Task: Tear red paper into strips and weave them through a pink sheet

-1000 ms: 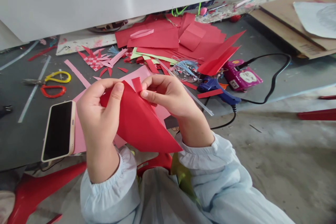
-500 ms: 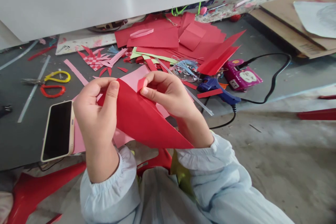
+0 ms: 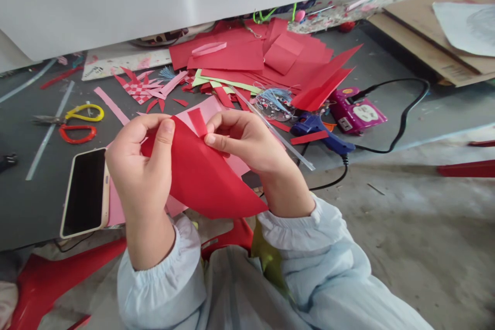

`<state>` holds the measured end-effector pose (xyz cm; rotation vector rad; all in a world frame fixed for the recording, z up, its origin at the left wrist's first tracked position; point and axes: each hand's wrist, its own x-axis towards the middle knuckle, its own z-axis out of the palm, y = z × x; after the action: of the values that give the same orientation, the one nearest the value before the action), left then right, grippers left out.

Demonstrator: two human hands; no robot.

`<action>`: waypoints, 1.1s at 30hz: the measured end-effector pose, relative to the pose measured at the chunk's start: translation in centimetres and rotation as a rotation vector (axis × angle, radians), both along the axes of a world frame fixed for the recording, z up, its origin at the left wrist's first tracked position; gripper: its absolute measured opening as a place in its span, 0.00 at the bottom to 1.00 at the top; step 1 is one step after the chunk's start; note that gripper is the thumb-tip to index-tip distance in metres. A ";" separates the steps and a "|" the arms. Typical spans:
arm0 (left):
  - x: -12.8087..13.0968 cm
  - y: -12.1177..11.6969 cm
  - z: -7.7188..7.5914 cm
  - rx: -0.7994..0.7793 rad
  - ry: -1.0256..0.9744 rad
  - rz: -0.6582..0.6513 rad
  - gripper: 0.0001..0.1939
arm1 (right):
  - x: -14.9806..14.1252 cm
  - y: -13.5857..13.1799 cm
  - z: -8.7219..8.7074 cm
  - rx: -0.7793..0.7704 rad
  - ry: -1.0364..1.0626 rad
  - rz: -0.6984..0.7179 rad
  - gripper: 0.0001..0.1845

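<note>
I hold a sheet of red paper (image 3: 201, 180) between both hands above the near edge of a dark work surface (image 3: 31, 201). My left hand (image 3: 141, 175) pinches its left side, thumb on top. My right hand (image 3: 247, 139) pinches the top edge, where a small red tab (image 3: 197, 121) sticks up beside the thumb. A pink sheet (image 3: 211, 108) lies on the surface behind the red one. Both wrists wear pale blue sleeves.
A phone (image 3: 85, 192) lies left of my left hand. Yellow and red scissors (image 3: 79, 122) sit farther left. A pile of red paper (image 3: 263, 56) lies behind, with a blue glue gun (image 3: 320, 131), a purple device (image 3: 358, 112) and a black cable (image 3: 404, 113) to the right. Cardboard (image 3: 436, 36) is at far right.
The red sheet has tilted back and its lower corner has drawn in. The small red tab, folded down half a second ago, stands up again. Both hands stay in place.
</note>
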<state>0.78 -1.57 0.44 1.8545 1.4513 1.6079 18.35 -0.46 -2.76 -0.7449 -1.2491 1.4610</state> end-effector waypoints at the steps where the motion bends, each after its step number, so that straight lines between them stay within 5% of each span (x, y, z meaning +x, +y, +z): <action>1: 0.0 0.0 0.0 0.004 -0.005 0.006 0.05 | 0.0 0.0 -0.1 0.006 0.004 -0.001 0.21; 15: 0.0 0.4 0.0 0.025 0.052 0.036 0.04 | -0.2 0.1 0.2 -0.008 0.047 -0.007 0.24; 19: -0.3 0.7 0.1 0.123 0.157 0.154 0.10 | -0.4 0.3 0.1 -0.035 0.102 -0.130 0.25; 22: -0.3 0.6 0.1 0.015 0.127 0.158 0.09 | -0.5 0.5 -0.3 -0.065 0.157 -0.246 0.24; 27: 0.1 0.3 -0.8 -0.308 0.118 0.068 0.18 | -0.7 0.5 -0.5 -0.092 0.199 -0.324 0.23; 33: 0.7 0.5 -1.3 -0.517 -0.116 -0.325 0.27 | -1.4 0.2 0.1 -0.108 0.190 -0.268 0.25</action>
<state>1.51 -1.06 -0.84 1.5660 1.2787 1.0454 16.96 -0.28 -2.65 -0.7927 -0.8950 1.3508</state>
